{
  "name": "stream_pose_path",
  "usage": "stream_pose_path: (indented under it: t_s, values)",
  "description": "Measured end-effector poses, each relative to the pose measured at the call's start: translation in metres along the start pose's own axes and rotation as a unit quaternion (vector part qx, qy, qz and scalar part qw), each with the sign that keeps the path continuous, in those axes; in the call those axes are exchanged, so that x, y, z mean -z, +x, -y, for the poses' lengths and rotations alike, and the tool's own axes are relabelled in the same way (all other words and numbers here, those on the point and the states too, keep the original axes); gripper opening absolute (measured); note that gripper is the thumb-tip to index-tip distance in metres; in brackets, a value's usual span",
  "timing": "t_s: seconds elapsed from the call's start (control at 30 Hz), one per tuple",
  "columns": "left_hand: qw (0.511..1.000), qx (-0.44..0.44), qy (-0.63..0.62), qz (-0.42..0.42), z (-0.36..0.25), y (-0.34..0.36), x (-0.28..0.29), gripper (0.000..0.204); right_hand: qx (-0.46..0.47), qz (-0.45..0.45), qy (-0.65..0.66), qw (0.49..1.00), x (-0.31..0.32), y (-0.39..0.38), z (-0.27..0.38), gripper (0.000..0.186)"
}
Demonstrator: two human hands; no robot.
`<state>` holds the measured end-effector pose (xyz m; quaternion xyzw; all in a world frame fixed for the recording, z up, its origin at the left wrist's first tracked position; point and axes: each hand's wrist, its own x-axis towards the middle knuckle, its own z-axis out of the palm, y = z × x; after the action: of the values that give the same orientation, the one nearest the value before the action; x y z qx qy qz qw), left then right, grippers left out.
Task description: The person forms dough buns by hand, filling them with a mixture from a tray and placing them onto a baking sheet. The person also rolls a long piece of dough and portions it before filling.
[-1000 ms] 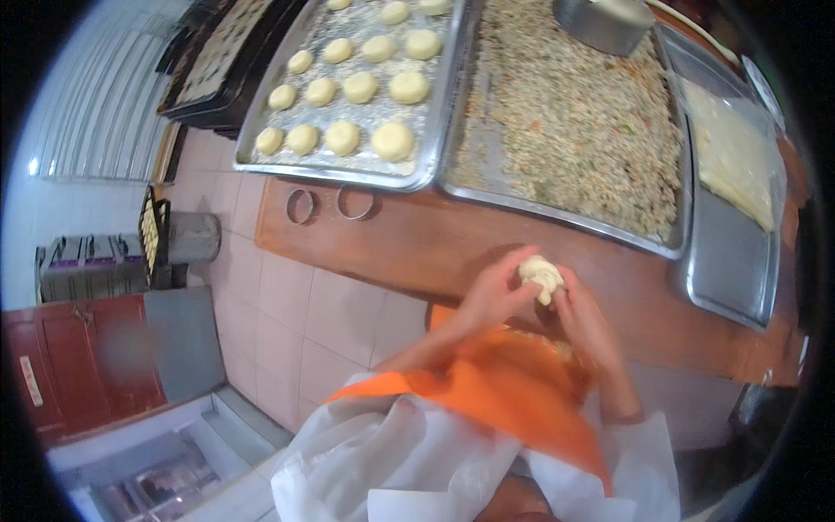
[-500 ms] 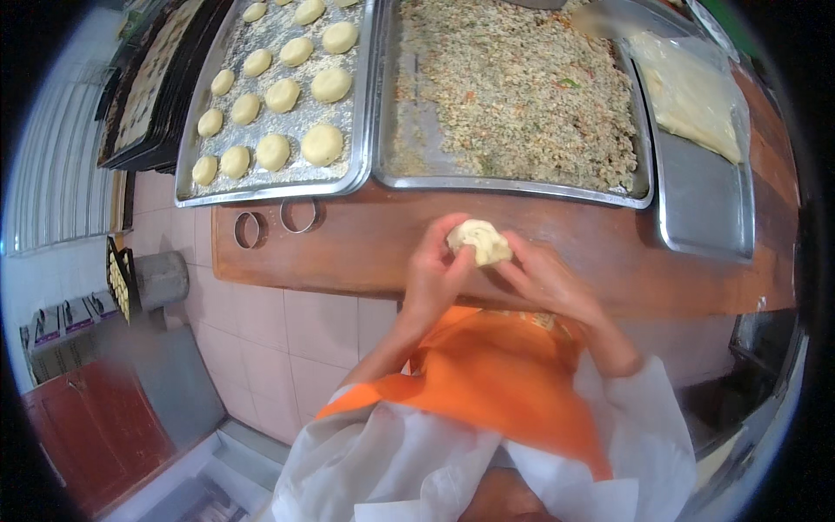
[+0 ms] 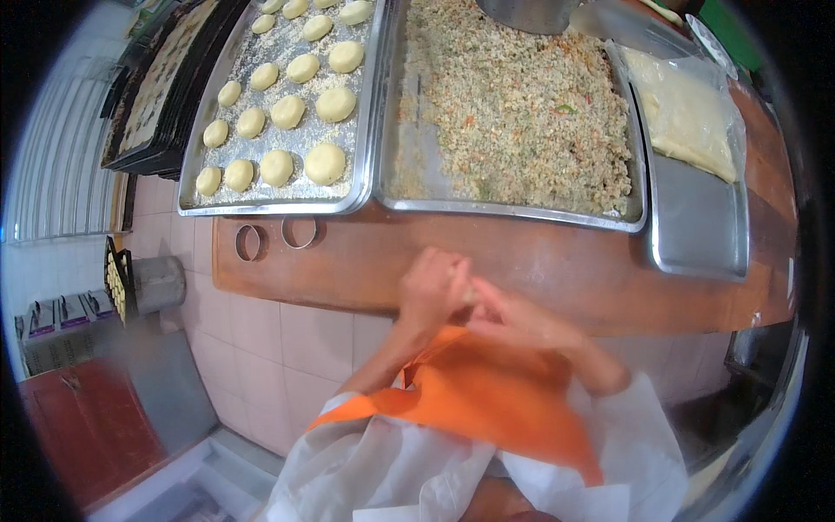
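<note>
The pale dough (image 3: pixel 470 296) sat between the left hand (image 3: pixel 431 285) and right hand (image 3: pixel 515 317), mostly hidden. Both seemed curled around it, though blur obscured much.

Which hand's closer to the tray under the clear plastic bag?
Right. The right hand is left of that tray, lower in view; the left hand is farther left.

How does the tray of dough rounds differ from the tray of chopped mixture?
The dough tray carries separate pale dough rounds in rows; the mixture tray, a loose, speckled chopped mixture. White powder dusts the dough tray; the mixture tray shows a partly bare strip at left. The dough tray stands left of the mixture tray. Both are silvery metal with raised rims.
</note>
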<state>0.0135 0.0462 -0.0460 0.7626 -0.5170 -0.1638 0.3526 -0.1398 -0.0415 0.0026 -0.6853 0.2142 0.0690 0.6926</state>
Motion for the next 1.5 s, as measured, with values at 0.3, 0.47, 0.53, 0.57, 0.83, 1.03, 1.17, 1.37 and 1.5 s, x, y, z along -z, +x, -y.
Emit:
stream_pose_path:
  t_s: [0.3,0.47,0.53,0.57,0.83,1.03,1.17,1.37,1.5]
  values:
    - [0.963,-0.085,0.248,0.067,0.029,0.018,0.031,0.051,0.274,-0.269,-0.377,0.843,0.083,0.025,0.035,0.036]
    - [0.967,-0.131,0.183,0.119,0.017,0.02,0.041,0.064,0.262,-0.155,-0.619,0.724,0.124,0.079,0.026,0.043]
    - [0.966,-0.134,0.185,0.123,0.017,0.023,0.043,0.065,0.269,-0.117,-0.669,0.683,0.132,0.098,0.025,0.046]
    - [0.965,-0.136,0.187,0.126,0.016,0.024,0.043,0.066,0.271,-0.106,-0.681,0.672,0.132,0.106,0.029,0.048]
    - [0.965,-0.123,0.197,0.124,0.018,0.017,0.037,0.068,0.217,-0.166,-0.687,0.673,0.128,0.147,0.038,0.056]
    - [0.958,-0.123,0.215,0.148,0.01,0.028,0.041,0.069,0.193,-0.226,-0.61,0.735,0.149,0.191,0.047,0.036]
    - [0.958,-0.11,0.218,0.151,0.013,0.022,0.042,0.071,0.238,-0.132,-0.572,0.774,0.134,0.176,0.043,0.018]
    - [0.959,-0.116,0.182,0.181,0.016,0.026,0.044,0.074,0.319,-0.075,-0.602,0.728,0.134,0.123,0.035,0.017]
    - [0.967,-0.156,0.179,0.091,0.026,0.01,0.029,0.075,0.373,-0.153,-0.637,0.656,0.127,0.143,0.032,0.021]
